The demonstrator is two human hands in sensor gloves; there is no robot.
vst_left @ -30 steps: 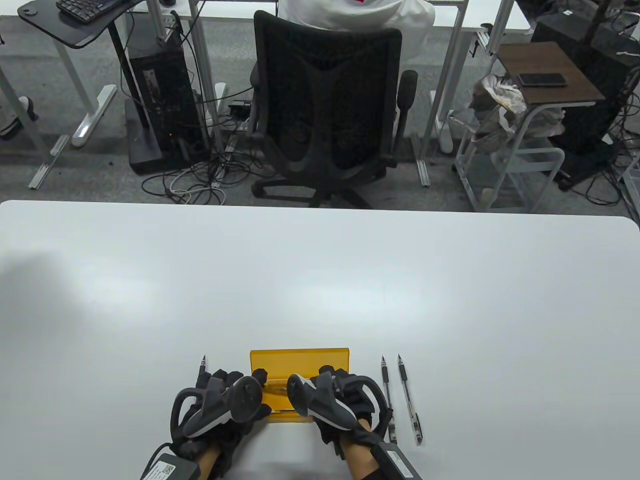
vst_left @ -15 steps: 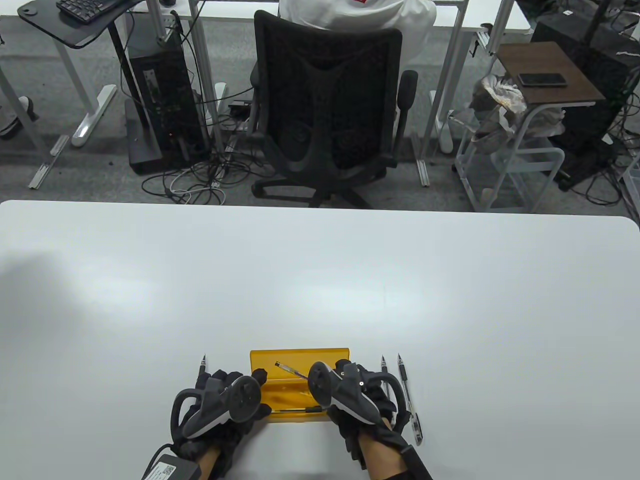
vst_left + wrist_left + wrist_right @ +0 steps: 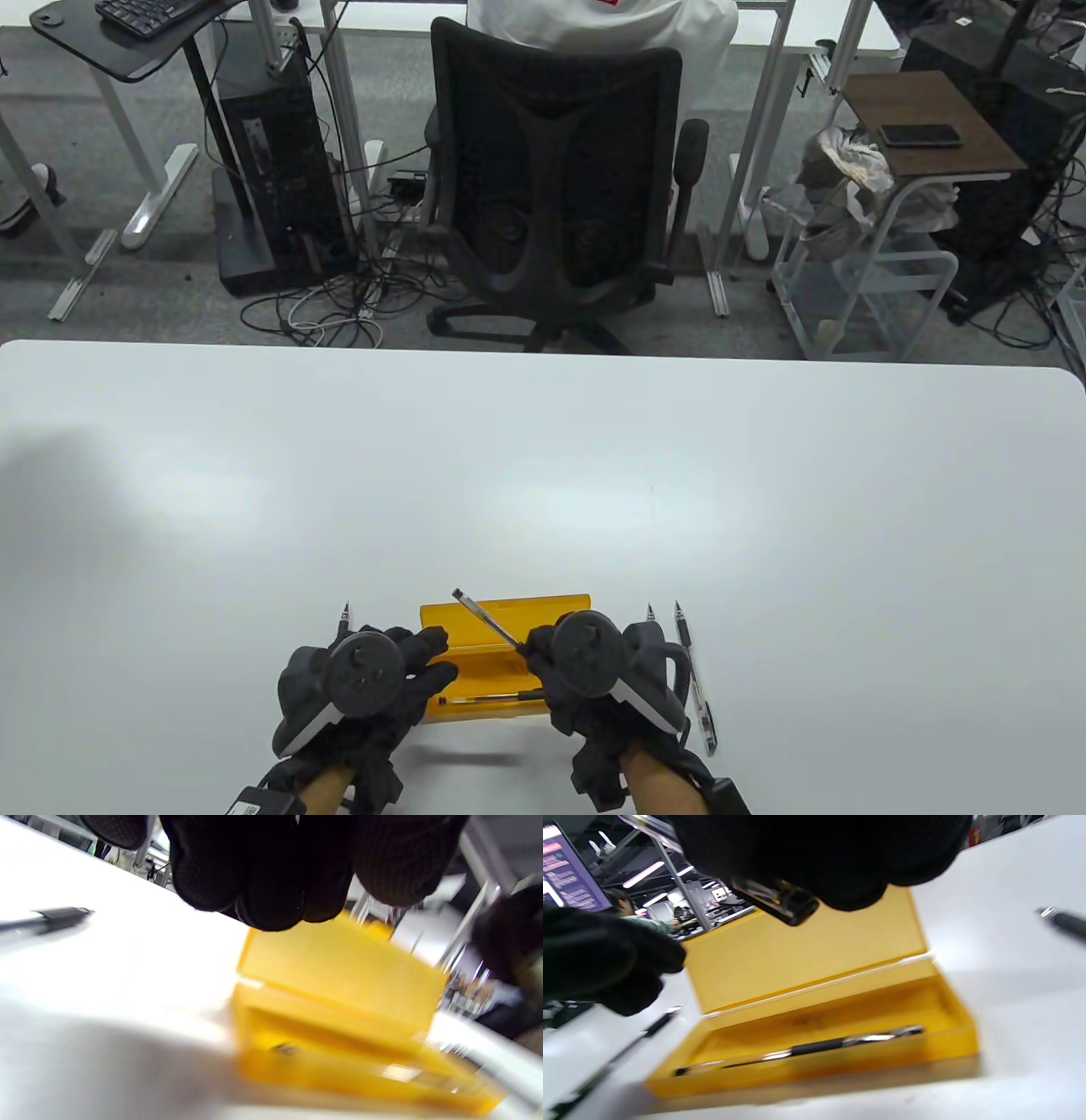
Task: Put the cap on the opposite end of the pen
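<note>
A yellow pen box (image 3: 509, 613) stands open near the table's front edge, lid upright at the back. One black-grip pen (image 3: 484, 699) lies inside along the front wall, also visible in the right wrist view as the pen in the box (image 3: 814, 1046). My right hand (image 3: 533, 654) pinches a second pen (image 3: 485, 618), held above the box and slanting up to the far left; its near end (image 3: 775, 902) shows under the fingers (image 3: 818, 857). My left hand (image 3: 428, 658) hovers at the box's left end with loosely bent fingers (image 3: 271, 870), holding nothing. Whether it touches the box (image 3: 339, 976) is unclear.
One pen (image 3: 344, 618) lies on the table just left of my left hand. Two more pens lie side by side right of the box, the inner one (image 3: 651, 624) partly under my right hand, the outer one (image 3: 696, 679) in full view. An office chair (image 3: 556, 170) stands beyond the table's far edge.
My right hand has lifted a pen out of the box and swung its far end up to the far left. My left hand has rolled so its tracker faces up.
</note>
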